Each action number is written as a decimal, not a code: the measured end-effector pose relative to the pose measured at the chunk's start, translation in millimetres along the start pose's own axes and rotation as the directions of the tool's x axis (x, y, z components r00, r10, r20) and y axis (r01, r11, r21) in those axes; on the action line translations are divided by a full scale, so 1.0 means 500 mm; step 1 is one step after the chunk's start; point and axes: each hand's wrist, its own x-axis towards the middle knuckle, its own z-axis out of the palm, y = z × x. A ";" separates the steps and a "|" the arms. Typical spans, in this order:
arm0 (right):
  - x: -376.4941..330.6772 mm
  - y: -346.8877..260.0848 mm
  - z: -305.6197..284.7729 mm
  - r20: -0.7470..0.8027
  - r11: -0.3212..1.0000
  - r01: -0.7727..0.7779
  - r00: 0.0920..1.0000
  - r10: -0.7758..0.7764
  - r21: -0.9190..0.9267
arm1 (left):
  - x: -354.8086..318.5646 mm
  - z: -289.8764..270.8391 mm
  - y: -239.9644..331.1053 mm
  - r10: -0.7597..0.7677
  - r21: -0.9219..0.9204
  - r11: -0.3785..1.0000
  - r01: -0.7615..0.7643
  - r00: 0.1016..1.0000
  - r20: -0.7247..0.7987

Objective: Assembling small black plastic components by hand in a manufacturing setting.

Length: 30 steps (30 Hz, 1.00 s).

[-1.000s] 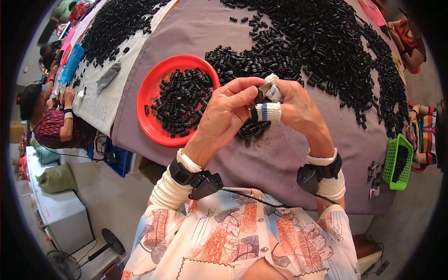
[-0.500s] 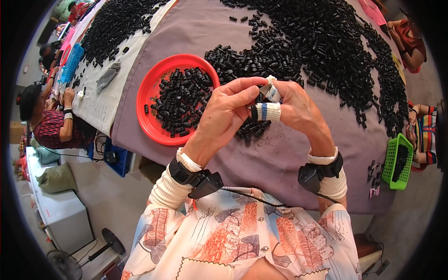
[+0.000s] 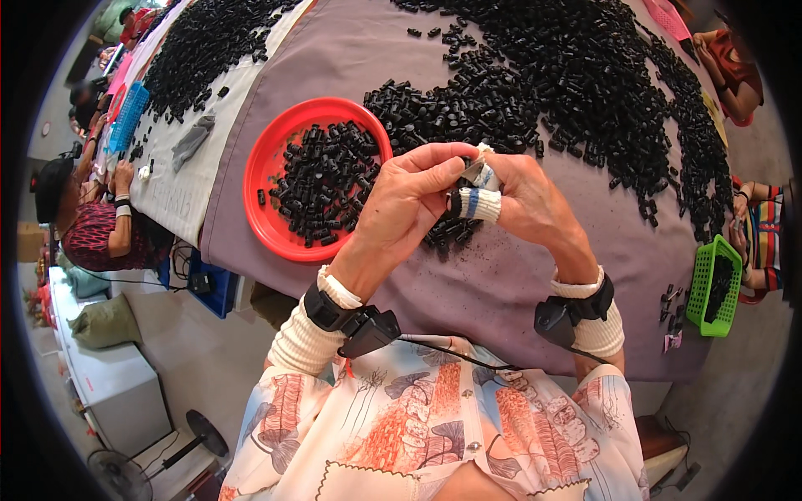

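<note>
My left hand (image 3: 403, 190) and my right hand (image 3: 539, 196) meet above the near edge of a heap of small black plastic parts (image 3: 576, 83). Thumb and forefinger of the left hand are pinched round one small black plastic part, mostly hidden by the fingers. The right hand is closed against it and wears white cloth finger covers (image 3: 480, 204) with blue stripes. Something thin and greyish shows at its fingertips, too small to name. Left of the hands stands a red round tray (image 3: 257, 219) with many loose black parts (image 3: 326, 179) in it.
A green basket (image 3: 700, 313) with black parts stands at the right edge of the cloth-covered table (image 3: 484, 288). Far left are another black heap (image 3: 209, 50), a grey cloth (image 3: 193, 142) and a blue basket (image 3: 128, 115). Several people sit around, one at left (image 3: 100, 225).
Both hands stay together in nearly the same place. The right hand has shifted very slightly down and left; the grip looks the same.
</note>
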 end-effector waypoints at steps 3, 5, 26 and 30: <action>0.000 0.006 -0.005 -0.021 0.998 -0.007 1.000 0.008 0.055 | 0.001 0.005 0.001 -0.020 -0.049 0.999 0.022 0.999 0.029; 0.004 0.008 -0.004 -0.040 0.998 0.007 0.999 -0.005 0.059 | 0.001 0.008 0.000 -0.022 -0.050 0.999 0.022 1.000 0.014; 0.003 0.001 -0.006 0.006 0.999 -0.003 1.000 0.003 0.038 | -0.002 0.008 -0.005 -0.006 -0.019 1.000 0.006 1.000 -0.014; 0.002 0.004 -0.003 -0.003 0.998 0.000 1.000 0.000 0.057 | -0.002 0.010 -0.006 -0.008 -0.013 1.000 0.007 1.000 -0.024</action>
